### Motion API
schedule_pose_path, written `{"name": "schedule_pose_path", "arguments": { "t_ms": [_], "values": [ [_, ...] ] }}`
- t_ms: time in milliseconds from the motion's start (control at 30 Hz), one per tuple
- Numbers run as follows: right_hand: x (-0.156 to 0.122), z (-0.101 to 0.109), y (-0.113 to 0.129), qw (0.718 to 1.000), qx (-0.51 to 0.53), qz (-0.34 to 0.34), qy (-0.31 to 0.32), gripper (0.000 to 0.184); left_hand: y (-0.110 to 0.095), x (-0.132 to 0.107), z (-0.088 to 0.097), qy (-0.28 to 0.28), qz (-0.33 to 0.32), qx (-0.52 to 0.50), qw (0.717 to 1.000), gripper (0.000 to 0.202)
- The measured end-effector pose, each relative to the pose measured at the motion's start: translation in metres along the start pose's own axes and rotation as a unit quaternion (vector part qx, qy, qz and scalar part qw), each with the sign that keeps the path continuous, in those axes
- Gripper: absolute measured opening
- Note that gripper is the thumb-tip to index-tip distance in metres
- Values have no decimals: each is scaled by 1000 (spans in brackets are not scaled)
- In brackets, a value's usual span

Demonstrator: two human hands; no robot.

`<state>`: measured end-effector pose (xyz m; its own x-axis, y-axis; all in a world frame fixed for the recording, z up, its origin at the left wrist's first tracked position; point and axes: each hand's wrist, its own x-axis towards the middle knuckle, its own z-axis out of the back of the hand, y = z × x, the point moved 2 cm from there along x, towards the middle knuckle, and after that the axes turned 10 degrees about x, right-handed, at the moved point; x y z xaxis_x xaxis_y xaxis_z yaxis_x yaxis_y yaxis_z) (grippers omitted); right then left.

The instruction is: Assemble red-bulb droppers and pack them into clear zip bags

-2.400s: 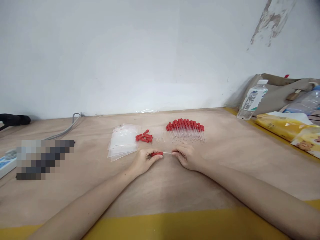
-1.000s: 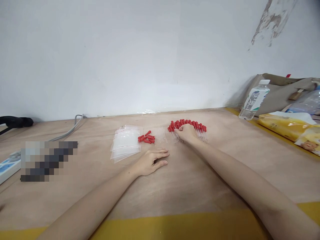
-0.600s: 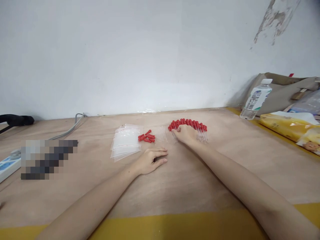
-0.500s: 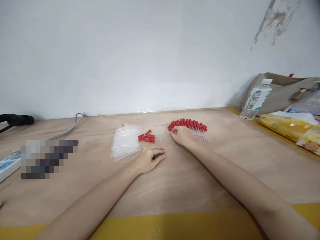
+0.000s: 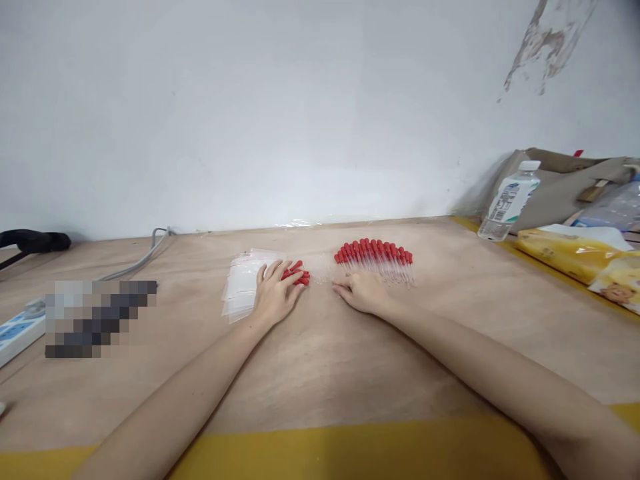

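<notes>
My left hand (image 5: 277, 295) reaches over a small pile of red rubber bulbs (image 5: 301, 275), its fingers spread and the fingertips at the bulbs. Part of the pile is hidden beneath the fingers. Under and behind that hand lie clear plastic bags (image 5: 243, 283) in an overlapping stack. My right hand (image 5: 364, 292) rests just in front of a fanned row of droppers (image 5: 377, 253) with red bulbs and clear thin tubes. Its thumb and forefinger are pinched together; whatever is between them is too small to make out. Loose clear tubes (image 5: 323, 270) lie between the two hands.
On the right stand a plastic bottle (image 5: 510, 201) and a grey-brown bag (image 5: 547, 183), with a yellow packet (image 5: 570, 250) in front. A power strip (image 5: 23, 333), a grey cable (image 5: 145, 255) and a blurred-out object (image 5: 105, 317) are at the left. A wall bounds the back.
My left hand has moved left and forward from the bare tabletop onto the red bulbs, fingers spreading. My right hand has drawn back slightly from the dropper row, uncovering more of it.
</notes>
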<state>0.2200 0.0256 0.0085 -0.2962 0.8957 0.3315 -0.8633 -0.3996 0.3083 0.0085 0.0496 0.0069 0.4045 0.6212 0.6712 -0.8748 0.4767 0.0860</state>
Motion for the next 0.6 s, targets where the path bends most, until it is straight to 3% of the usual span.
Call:
{"name": "schedule_pose_path", "arguments": {
  "t_ms": [200,333,467,600],
  "values": [
    [-44,22,-11,994,61,82,27,24,-3,6,-8,33,-51,20,998,23],
    [-53,33,-19,990,124,68,3,20,-5,9,-8,37,-66,2,997,17],
    [-51,25,-20,984,166,17,-53,22,-11,7,0,12,-82,-95,992,16],
    [-50,10,-17,981,185,16,-62,19,-26,-2,10,24,-69,-241,968,16]
  ]
}}
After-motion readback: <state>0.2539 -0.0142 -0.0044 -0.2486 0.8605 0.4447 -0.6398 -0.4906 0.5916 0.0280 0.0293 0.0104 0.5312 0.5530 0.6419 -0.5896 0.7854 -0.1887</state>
